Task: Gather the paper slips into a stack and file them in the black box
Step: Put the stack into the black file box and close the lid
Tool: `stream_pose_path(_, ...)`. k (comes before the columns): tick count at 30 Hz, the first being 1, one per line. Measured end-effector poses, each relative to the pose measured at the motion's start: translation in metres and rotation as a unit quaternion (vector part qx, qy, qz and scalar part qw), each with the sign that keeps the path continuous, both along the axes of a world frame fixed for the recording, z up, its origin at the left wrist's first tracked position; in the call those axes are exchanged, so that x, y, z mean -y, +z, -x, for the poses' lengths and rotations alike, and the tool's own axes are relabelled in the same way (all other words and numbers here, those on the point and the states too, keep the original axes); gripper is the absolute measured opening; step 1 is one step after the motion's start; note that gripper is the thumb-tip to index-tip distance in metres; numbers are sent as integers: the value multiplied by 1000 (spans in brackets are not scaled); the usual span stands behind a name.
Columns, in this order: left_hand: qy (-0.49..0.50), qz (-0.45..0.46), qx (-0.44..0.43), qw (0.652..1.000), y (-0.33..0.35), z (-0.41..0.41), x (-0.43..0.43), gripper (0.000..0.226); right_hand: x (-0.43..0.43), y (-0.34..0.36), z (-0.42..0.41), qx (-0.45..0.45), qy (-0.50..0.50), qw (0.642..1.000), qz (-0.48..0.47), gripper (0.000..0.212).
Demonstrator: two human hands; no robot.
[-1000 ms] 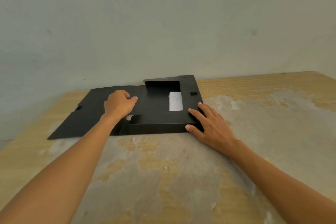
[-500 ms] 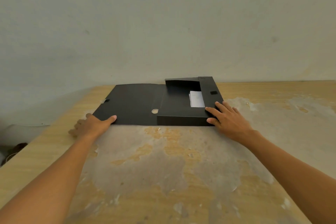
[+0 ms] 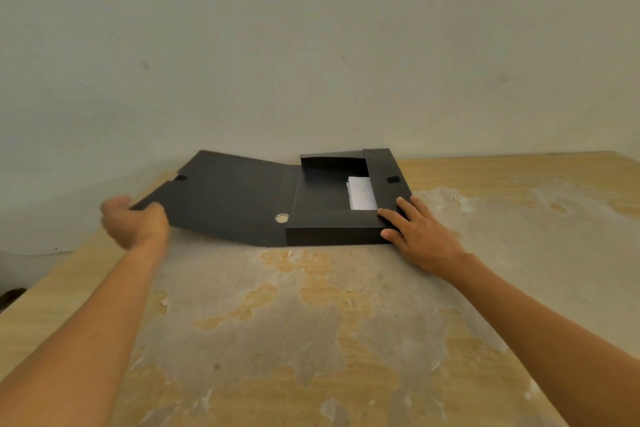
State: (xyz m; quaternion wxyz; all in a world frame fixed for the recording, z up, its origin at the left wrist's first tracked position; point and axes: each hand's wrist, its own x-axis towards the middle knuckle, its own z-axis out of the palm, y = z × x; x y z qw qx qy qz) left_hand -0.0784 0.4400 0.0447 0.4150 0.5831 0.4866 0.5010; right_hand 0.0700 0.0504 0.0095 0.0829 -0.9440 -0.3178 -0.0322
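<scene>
The black box [image 3: 332, 234] lies open on the wooden table near the wall. A white stack of paper slips [image 3: 362, 192] rests inside its tray, against the right wall. The box's wide lid flap [image 3: 228, 198] spreads to the left and its outer edge is raised off the table. My left hand [image 3: 135, 220] grips that flap's near left corner, fingers curled under the edge. My right hand [image 3: 419, 234] lies flat on the box's front right corner, fingers spread, pressing it down.
The worn wooden table [image 3: 311, 322] has patchy grey wear across its middle. A pale wall stands right behind the box. The table's left edge [image 3: 69, 274] runs close to my left hand, with a dark object [image 3: 12, 296] on the floor beyond it.
My left hand went from the box's middle to the flap's left corner, took hold of it and lifted it. My right hand stayed on the front right corner.
</scene>
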Motion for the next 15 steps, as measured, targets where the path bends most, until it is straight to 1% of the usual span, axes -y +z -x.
stream_pose_path(1, -3, -23, 97, 995, 9, -3, 9, 36, 0, 0, 0, -2, 0, 1000, -1, 55)
stream_pose_path(2, 0, -42, 177, 983, 19, -8, 20, 37, 0, 0, 0, -4, -1, 1000, -3, 55)
stream_pose_path(3, 2, -52, 231, 971, 28, -14, 28, 41, 0, 0, 0, -7, -1, 1000, -5, 55)
stream_pose_path(5, -20, -35, 294, 955, 44, -27, 44, 48, 0, 0, 0, -11, -1, 1000, -7, 56)
stream_pose_path(7, -57, -37, 288, 955, 53, -40, 60, 42, 0, -1, 0, -13, 0, 1000, -2, 56)
stream_pose_path(10, -140, -127, 217, 958, 55, -54, 94, 30, 0, -1, -1, -11, 2, 1000, 2, 56)
stream_pose_path(13, -221, -203, 178, 937, 51, -64, 123, 35, 1, 0, -2, 6, 1, 1000, 3, 57)
stream_pose_path(15, -253, -249, 160, 921, 49, -70, 138, 38, 1, -3, -1, 34, -22, 999, 8, 60)
